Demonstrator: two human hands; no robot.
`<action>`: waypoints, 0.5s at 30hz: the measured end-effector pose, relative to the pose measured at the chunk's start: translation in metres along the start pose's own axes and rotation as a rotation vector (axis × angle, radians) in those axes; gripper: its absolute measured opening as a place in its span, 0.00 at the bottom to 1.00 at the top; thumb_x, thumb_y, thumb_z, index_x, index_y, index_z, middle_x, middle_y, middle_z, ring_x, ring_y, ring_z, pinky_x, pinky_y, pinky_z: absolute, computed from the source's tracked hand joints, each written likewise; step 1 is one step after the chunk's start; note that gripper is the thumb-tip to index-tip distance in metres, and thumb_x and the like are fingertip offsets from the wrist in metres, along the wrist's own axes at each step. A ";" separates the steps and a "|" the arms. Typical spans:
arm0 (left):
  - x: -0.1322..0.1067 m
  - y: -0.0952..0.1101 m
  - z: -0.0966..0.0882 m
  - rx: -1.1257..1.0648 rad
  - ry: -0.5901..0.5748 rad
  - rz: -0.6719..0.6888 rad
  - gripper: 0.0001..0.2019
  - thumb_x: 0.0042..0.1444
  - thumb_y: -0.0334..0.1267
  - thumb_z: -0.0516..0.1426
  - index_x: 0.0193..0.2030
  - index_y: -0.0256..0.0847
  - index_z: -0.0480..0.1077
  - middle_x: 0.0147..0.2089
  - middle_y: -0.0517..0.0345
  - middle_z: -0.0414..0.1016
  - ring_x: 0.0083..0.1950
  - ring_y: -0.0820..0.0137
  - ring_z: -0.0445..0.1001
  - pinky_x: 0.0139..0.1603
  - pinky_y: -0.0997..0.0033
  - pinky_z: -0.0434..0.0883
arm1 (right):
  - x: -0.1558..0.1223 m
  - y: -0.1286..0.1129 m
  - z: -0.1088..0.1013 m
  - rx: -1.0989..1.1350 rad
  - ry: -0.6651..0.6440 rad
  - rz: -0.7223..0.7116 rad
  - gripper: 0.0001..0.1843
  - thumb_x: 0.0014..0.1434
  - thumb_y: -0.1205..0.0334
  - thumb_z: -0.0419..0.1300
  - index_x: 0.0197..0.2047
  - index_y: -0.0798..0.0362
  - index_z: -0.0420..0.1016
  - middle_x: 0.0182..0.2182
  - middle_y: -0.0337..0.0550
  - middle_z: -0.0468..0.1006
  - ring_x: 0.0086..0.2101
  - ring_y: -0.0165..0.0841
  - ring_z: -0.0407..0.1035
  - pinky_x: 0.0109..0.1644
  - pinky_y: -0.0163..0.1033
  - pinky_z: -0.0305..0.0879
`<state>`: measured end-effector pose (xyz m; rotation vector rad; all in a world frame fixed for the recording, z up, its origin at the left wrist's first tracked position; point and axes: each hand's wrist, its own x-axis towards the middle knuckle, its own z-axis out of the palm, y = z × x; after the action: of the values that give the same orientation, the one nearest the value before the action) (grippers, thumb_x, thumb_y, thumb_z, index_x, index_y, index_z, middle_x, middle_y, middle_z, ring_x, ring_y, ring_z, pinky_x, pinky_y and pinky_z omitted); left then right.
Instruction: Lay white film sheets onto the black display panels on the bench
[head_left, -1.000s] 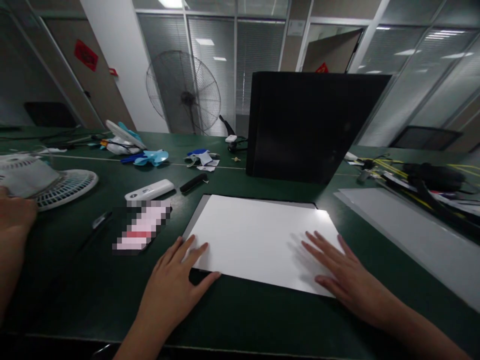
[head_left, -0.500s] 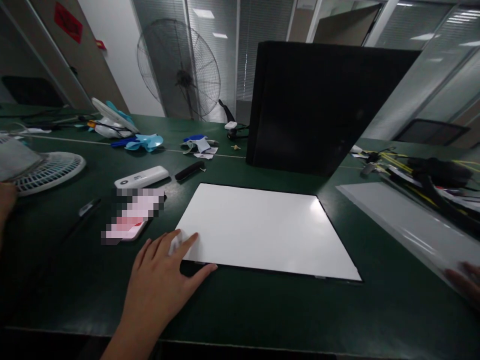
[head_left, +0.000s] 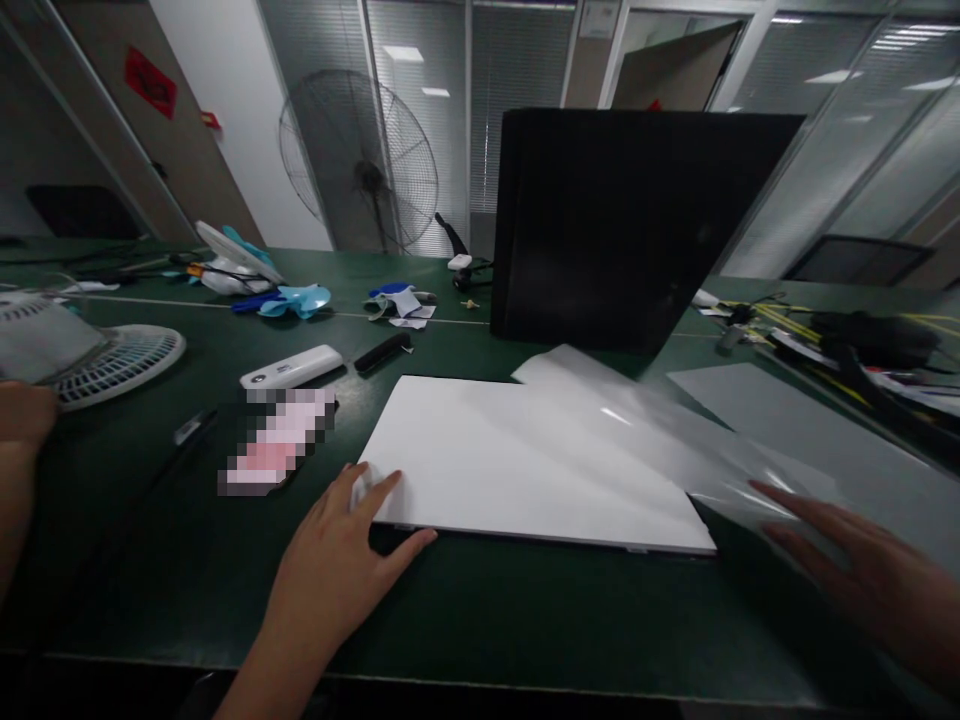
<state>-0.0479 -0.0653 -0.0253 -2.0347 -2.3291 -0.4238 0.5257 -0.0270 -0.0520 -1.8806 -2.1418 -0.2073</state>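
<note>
A flat white panel (head_left: 465, 460) with a thin dark rim lies on the green table. My left hand (head_left: 337, 555) rests at its near left corner, fingers spread, fingertips on the white surface and thumb by the front edge. On the right, my right hand (head_left: 862, 570) grips the edge of a translucent plastic sheet (head_left: 637, 420) between fingers and thumb. The sheet is curved and tilted, hanging over the panel's right half and hiding part of it. Blur softens my right fingers.
Beyond the panel stands a large black box-like object (head_left: 630, 230). Another whitish sheet (head_left: 795, 430) lies at the right, near a pile of cables (head_left: 862, 350). Left are a phone (head_left: 281, 440), a white device (head_left: 292, 372), a small fan (head_left: 127, 360) and another person's hand (head_left: 26, 415).
My right hand has come in from the right edge, bringing a translucent sheet over the panel's right half. My left hand stays at the panel's corner. The view has shifted slightly.
</note>
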 end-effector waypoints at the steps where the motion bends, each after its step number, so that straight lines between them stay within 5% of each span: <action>1: 0.000 0.000 -0.001 -0.002 -0.005 -0.002 0.35 0.57 0.64 0.59 0.66 0.46 0.74 0.74 0.41 0.64 0.72 0.44 0.66 0.70 0.45 0.66 | 0.006 -0.018 -0.001 0.035 -0.053 -0.049 0.32 0.69 0.38 0.52 0.72 0.38 0.68 0.60 0.47 0.78 0.55 0.47 0.76 0.60 0.54 0.74; 7: 0.000 -0.002 -0.001 -0.004 -0.031 -0.005 0.40 0.58 0.66 0.56 0.70 0.42 0.70 0.75 0.41 0.63 0.74 0.44 0.63 0.71 0.44 0.64 | 0.038 -0.113 -0.001 0.095 -0.269 -0.318 0.36 0.69 0.37 0.53 0.76 0.39 0.59 0.72 0.42 0.62 0.68 0.49 0.60 0.72 0.67 0.55; 11: -0.001 -0.005 0.004 -0.047 0.007 -0.096 0.57 0.55 0.69 0.56 0.79 0.27 0.46 0.79 0.30 0.52 0.75 0.41 0.61 0.70 0.43 0.65 | 0.052 -0.149 0.002 0.155 -0.343 -0.437 0.38 0.70 0.38 0.53 0.78 0.37 0.50 0.75 0.40 0.52 0.72 0.49 0.50 0.74 0.67 0.47; 15: 0.000 -0.006 0.004 -0.098 0.045 -0.133 0.62 0.54 0.68 0.58 0.81 0.33 0.32 0.81 0.29 0.42 0.74 0.38 0.62 0.66 0.42 0.69 | 0.056 -0.169 0.003 0.203 -0.362 -0.513 0.36 0.72 0.42 0.51 0.79 0.33 0.46 0.76 0.36 0.49 0.73 0.47 0.46 0.76 0.65 0.43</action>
<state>-0.0532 -0.0652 -0.0303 -1.8931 -2.4720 -0.5933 0.3521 0.0036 -0.0250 -1.3052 -2.7378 0.2628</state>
